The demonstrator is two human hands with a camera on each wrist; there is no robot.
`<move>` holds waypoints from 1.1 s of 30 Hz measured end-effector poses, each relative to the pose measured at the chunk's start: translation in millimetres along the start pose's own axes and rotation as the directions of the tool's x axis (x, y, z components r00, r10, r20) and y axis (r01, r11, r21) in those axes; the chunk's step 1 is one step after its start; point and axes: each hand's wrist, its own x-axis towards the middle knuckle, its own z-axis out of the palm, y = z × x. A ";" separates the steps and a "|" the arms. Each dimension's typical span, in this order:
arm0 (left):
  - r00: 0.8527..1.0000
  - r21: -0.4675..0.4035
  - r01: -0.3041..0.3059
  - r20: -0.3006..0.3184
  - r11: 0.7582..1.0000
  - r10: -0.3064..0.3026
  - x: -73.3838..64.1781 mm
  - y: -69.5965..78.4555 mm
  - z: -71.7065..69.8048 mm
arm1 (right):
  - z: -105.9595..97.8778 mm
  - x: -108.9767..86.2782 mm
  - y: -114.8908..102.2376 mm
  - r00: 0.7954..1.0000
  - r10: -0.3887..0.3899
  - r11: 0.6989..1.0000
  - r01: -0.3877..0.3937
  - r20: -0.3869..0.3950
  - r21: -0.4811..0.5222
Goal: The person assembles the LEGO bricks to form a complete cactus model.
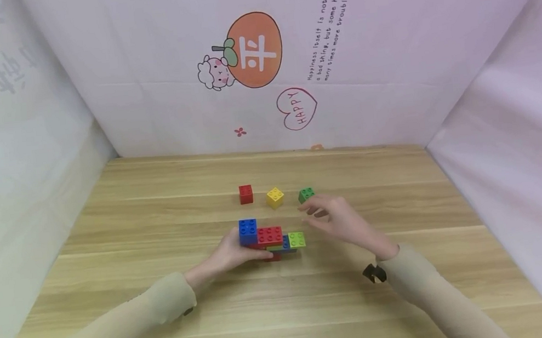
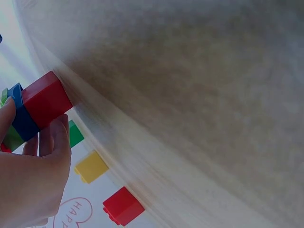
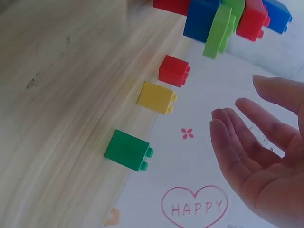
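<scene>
My left hand [image 1: 230,251] grips a stack of toy building bricks [image 1: 270,236] from its left side, thumb in front. The stack has a blue brick at the upper left, red bricks, and a light green brick [image 1: 296,239] at its right end. In the left wrist view a red brick [image 2: 47,99] forms its base, with a blue brick [image 2: 23,111] above. My right hand [image 1: 338,218] hovers near the loose green brick [image 1: 306,195], its fingers loosely bent. The right wrist view shows nothing between those fingers, and the green brick [image 3: 128,150] stands apart from them.
Behind the stack, a loose red brick [image 1: 246,194] and a yellow brick [image 1: 275,197] stand in a row with the green one on the wooden table [image 1: 180,200]. Printed white cloth [image 1: 171,119] hangs along the back and both sides.
</scene>
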 end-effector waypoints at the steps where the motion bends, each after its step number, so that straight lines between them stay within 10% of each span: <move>1: 1.000 -0.002 0.001 0.000 1.000 -0.001 0.1 -0.5 -0.1 | -0.5 1.6 2.0 1.000 0.012 1.000 -0.012 -0.006 0.014; 18: 1.000 0.026 0.000 -0.012 1.000 0.001 -0.8 1.0 -0.3 | -1.5 21.8 48.2 0.961 0.272 0.956 -0.265 -0.045 0.126; 33: 1.000 0.011 -0.013 0.004 1.000 0.013 -0.2 1.6 -0.3 | 5.2 29.8 73.9 0.938 0.347 0.932 -0.342 -0.022 0.120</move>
